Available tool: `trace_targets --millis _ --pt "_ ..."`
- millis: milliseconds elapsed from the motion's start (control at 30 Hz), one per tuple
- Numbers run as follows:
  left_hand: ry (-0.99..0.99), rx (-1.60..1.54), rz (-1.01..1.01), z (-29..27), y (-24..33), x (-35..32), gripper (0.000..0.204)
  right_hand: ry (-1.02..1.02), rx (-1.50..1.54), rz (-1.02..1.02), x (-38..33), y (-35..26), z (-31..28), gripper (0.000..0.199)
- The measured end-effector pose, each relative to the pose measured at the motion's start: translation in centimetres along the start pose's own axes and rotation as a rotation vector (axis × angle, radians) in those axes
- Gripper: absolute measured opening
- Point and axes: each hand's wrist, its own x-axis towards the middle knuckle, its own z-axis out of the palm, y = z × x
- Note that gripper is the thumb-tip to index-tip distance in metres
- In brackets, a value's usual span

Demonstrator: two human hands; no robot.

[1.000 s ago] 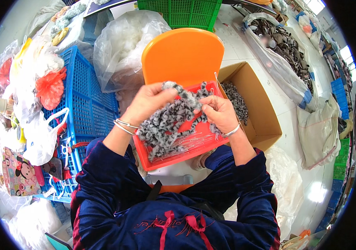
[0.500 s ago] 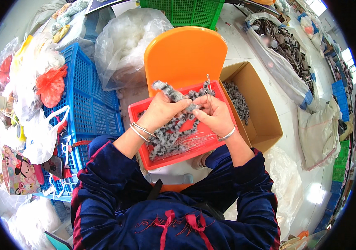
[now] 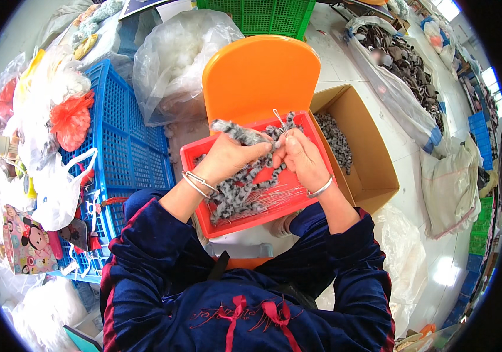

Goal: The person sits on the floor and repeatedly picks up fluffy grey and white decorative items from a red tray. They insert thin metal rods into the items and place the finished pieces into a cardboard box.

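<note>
Over a red plastic tray [image 3: 187,176] both of my hands meet. My left hand [image 3: 227,158] is closed around a grey and black fuzzy plush piece [image 3: 240,135], whose end sticks out above the thumb. In my right hand [image 3: 307,161] a thin looped metal wire [image 3: 280,120] is pinched, slanting up and left from the fingers. The fingertips of that hand lie close to the plush piece's right end, and the exact contact is hidden. Spotted plush strips [image 3: 230,202] fill the tray's left side, beside several thin pale wires [image 3: 274,198].
The tray rests in front of an orange chair back [image 3: 263,79]. A cardboard box [image 3: 377,176] with small grey plush pieces stands at the right. Blue crates [image 3: 125,141] are at the left, a clear bag of white stuffing [image 3: 186,58] behind. A sack of dark pieces [image 3: 401,70] lies far right.
My right hand has turned and shifted slightly, and the looped wire has swung from nearly upright to leaning left. My left hand keeps its hold on the plush piece.
</note>
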Motion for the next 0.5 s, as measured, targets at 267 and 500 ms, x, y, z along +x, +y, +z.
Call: trace_targets --millis 267,500 --pt "0.055 -0.094 -0.010 -1.0 0.8 -0.5 0.020 -0.077 -0.164 0.001 0.1 1.3 -1.6 0.022" --pt "-0.041 -0.343 0.060 -1.5 0.9 -0.5 0.015 -0.113 -0.042 0.155 -0.2 0.8 -1.3 0.019"
